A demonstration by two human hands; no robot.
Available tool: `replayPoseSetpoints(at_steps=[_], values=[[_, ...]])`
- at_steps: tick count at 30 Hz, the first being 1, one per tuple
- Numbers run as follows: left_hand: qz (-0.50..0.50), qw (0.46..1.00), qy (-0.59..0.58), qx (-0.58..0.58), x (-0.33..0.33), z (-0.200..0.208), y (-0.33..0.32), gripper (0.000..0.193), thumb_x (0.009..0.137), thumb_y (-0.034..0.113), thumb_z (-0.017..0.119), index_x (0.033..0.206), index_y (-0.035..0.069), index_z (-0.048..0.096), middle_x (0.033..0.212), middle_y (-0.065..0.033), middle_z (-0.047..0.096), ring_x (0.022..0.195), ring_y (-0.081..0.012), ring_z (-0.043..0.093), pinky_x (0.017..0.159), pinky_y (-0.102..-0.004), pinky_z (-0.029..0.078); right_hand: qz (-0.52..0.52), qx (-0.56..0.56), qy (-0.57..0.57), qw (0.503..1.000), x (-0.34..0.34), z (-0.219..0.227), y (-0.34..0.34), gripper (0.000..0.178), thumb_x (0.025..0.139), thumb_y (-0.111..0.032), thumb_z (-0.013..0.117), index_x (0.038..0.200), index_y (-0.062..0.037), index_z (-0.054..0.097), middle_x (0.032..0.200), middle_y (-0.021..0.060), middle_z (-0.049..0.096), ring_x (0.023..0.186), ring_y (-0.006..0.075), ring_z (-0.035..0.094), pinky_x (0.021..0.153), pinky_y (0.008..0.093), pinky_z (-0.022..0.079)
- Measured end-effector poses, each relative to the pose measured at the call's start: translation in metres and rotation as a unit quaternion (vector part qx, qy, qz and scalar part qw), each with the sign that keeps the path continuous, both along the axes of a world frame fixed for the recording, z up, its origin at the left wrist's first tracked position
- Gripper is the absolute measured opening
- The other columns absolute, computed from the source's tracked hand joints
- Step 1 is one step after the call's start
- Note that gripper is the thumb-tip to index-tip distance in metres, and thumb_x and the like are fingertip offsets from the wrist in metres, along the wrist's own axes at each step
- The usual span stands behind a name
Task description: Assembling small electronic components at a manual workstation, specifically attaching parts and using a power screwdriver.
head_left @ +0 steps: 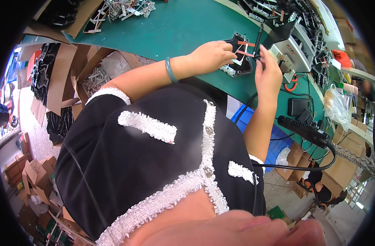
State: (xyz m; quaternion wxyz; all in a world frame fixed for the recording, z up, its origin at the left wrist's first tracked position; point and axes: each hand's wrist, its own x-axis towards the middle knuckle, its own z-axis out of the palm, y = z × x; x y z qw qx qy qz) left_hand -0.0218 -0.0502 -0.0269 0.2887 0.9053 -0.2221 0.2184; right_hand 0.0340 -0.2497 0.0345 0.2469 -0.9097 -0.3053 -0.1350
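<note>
On the green table a black plastic housing (245,69) lies between my hands, with copper-coloured strips (245,53) and pale metal pieces on it. My left hand (214,57), with a bracelet on its wrist, reaches to the housing's left side. Its fingers are bent together near a pale strip; whatever is in them is hidden. At the housing's right edge is my right hand (269,78), fingers stretched out and thumb apart, seemingly holding nothing. A thin black rod (258,36) stands just beyond the right fingertips. Close by on the right is a white box-shaped machine (292,49).
Metal strips (128,8) are heaped at the table's far left, black housings (314,41) at the far right. A black corded tool (304,131) with a coiled cable is to my right, near red-handled pliers (291,85). A blue crate (275,147) stands below; cardboard boxes (37,174) are at left.
</note>
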Motion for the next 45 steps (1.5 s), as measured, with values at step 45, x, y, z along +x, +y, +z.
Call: replayPoseSetpoints(at_steps=[45], values=[[0.001,0.992,0.047,-0.116,-0.005,-0.007,-0.013,0.017,0.086,0.023,0.070,0.093,0.007,0.068,0.085,-0.0075,0.067,0.082,-0.0276,0.064,0.072,-0.0385,0.051,0.019,0.536,-0.091,0.839,0.058,0.068,-0.103,0.023,0.080,-0.003,0.065,0.101,0.0039,0.058,0.090,0.0132,0.062,0.081,0.0220,0.064,0.080,0.0383,0.055]])
